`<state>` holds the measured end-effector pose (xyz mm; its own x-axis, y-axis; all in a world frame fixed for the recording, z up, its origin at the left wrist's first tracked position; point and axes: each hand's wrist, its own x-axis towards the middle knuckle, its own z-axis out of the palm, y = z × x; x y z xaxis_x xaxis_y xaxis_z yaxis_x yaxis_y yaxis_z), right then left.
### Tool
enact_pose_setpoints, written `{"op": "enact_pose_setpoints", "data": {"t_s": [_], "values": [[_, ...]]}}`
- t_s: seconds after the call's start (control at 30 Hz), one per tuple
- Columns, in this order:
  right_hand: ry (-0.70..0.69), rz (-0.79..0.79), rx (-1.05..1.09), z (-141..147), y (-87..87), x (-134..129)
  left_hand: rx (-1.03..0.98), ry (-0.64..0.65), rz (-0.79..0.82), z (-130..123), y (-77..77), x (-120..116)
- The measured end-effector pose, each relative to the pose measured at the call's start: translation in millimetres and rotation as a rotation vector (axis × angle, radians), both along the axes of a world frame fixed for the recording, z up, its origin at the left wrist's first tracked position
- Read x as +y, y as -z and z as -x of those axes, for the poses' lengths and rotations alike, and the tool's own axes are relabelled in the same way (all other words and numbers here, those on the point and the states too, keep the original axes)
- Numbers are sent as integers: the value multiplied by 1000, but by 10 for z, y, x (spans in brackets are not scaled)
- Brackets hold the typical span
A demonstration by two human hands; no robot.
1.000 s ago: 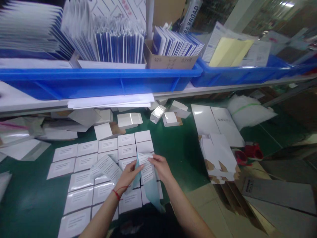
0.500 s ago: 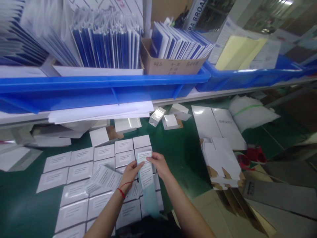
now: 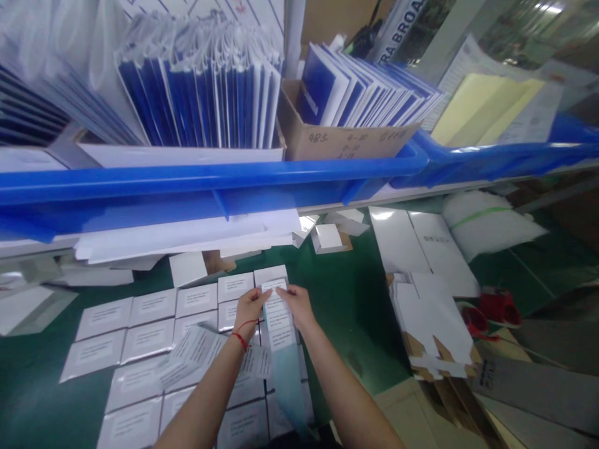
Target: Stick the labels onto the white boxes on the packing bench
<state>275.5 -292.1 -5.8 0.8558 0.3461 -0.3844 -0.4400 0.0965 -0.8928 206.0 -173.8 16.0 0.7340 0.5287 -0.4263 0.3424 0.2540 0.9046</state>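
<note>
A strip of printed labels (image 3: 281, 327) on pale blue-green backing hangs between my hands over the boxes. My left hand (image 3: 249, 308), with a red string at the wrist, pinches the strip's upper left edge. My right hand (image 3: 298, 307) pinches the upper right edge, its thumb on the printed face. Below lie rows of small white boxes (image 3: 150, 340), most with a printed label on top. Another loose run of labels (image 3: 194, 355) curls across the boxes beside my left forearm. My forearms cover some of the boxes.
A blue bin (image 3: 187, 181) with packed blue-and-white sleeves stands along the back, beside a cardboard box (image 3: 346, 142) of booklets. Open small cartons (image 3: 327, 238) lie under the shelf. Flattened white cartons (image 3: 433, 324), a red tape dispenser (image 3: 498, 307) and a white bag (image 3: 491, 218) are on the right.
My left hand has moved up to the strip's top edge, level with my right hand. Both hands keep hold of the strip. The view has shifted slightly.
</note>
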Motion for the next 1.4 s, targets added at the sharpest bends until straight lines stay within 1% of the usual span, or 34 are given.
{"op": "enact_pose_setpoints", "data": {"t_s": [0.13, 0.23, 0.33, 0.43, 0.5, 0.53, 0.6, 0.67, 0.73, 0.83, 0.93, 1.1, 1.4], "values": [[133, 24, 49, -37, 165, 119, 56, -2, -130, -91, 180, 88], [211, 94, 52, -60, 282, 195, 70, -8, -245, -124, 245, 122], [227, 160, 17, -95, 366, 248, 35, -39, -375, -114, 203, 127], [226, 242, -41, -143, 404, 284, -12, -70, -536, -77, 84, 116], [223, 312, -88, -178, 403, 303, -56, -60, -638, -57, 1, 102], [218, 347, -111, -195, 396, 310, -86, -19, -692, -51, -32, 90], [202, 411, -153, -222, 372, 321, -157, 135, -813, -49, -67, 57], [178, 465, -186, -239, 341, 326, -221, 322, -940, -59, -58, 14], [149, 512, -211, -245, 306, 323, -249, 456, -1023, -76, -17, -30], [116, 573, -243, -242, 253, 313, -224, 564, -1062, -101, 58, -71], [102, 621, -268, -235, 206, 306, -188, 616, -1069, -111, 101, -67], [84, 655, -271, -231, 167, 311, -187, 638, -1105, -106, 112, -29], [82, 677, -274, -244, 182, 311, -172, 652, -1134, -120, 129, -43]]}}
